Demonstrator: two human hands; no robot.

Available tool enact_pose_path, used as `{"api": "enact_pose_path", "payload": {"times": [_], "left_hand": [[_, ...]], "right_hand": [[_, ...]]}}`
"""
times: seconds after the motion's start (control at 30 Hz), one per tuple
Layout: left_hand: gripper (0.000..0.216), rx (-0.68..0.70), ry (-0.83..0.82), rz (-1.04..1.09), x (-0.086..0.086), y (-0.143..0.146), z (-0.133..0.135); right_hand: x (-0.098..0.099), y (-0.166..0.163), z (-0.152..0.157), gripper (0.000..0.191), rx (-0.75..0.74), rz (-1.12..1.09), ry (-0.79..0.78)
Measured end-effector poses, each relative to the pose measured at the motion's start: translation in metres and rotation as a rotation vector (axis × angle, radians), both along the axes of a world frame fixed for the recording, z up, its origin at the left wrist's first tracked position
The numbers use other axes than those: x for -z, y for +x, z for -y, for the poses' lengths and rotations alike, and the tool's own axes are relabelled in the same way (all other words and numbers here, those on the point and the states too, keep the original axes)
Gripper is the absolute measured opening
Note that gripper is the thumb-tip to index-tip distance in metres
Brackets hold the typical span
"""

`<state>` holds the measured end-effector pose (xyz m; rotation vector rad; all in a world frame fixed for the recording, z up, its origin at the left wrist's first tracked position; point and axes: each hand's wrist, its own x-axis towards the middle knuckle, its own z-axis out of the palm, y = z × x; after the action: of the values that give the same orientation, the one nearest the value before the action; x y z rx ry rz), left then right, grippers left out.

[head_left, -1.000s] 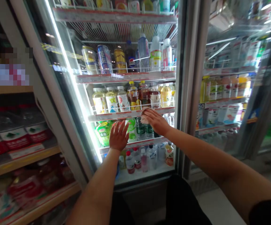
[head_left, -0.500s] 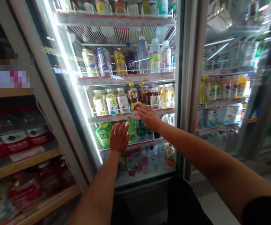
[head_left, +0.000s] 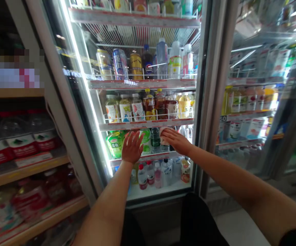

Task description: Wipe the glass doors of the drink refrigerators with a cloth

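A closed glass cooler door (head_left: 160, 193) stands right in front of me, with rows of drinks behind it. My left hand (head_left: 132, 147) rests against the glass with its fingers spread and nothing held, in front of green drink packs (head_left: 115, 145). Under the fingers of my right hand (head_left: 178, 140) is a crumpled pale cloth or tissue (head_left: 164, 137), pressed to the glass. It covers part of the shelf where dark green bottles (head_left: 155, 138) stand. Both arms reach forward from the bottom of the view.
Left of the cooler are wooden-edged shelves (head_left: 58, 160) with packs of bottles. A metal door frame (head_left: 212, 102) separates this door from another glass-fronted cooler (head_left: 247, 126) on the right. My dark-clothed knee (head_left: 196, 215) is close below the door.
My right hand has moved right and down across the glass with the cloth, from the tea bottle shelf's edge to the shelf below. My left hand stays spread in nearly the same place.
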<state>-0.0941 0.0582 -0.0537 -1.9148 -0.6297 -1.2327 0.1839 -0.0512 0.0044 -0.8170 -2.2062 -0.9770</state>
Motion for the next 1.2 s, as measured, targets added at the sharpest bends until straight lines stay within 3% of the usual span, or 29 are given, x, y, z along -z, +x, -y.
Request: {"api": "enact_pose_path", "payload": {"times": [0.2,0.4,0.5,0.87,1.2], "left_hand": [[0.069,-0.003,0.043,-0.002,-0.001,0.001,0.000],[0.071,-0.013,0.055,-0.001,0.000,0.000,-0.001],[0.071,-0.016,0.055,-0.001,0.000,0.000,-0.001],[0.071,-0.012,0.032,0.000,0.001,0.000,-0.002],[0.073,-0.050,0.107,-0.011,-0.001,0.001,0.000]], "right_hand": [[0.034,0.007,0.004,0.042,0.032,-0.151,0.007],[0.092,0.005,0.002,0.036,-0.047,0.135,-0.107],[0.104,0.000,-0.001,0.032,-0.062,0.204,-0.125],[0.072,-0.040,-0.011,0.028,-0.099,0.190,-0.086],[0.000,-0.030,-0.015,0.041,-0.065,0.034,-0.051]]}}
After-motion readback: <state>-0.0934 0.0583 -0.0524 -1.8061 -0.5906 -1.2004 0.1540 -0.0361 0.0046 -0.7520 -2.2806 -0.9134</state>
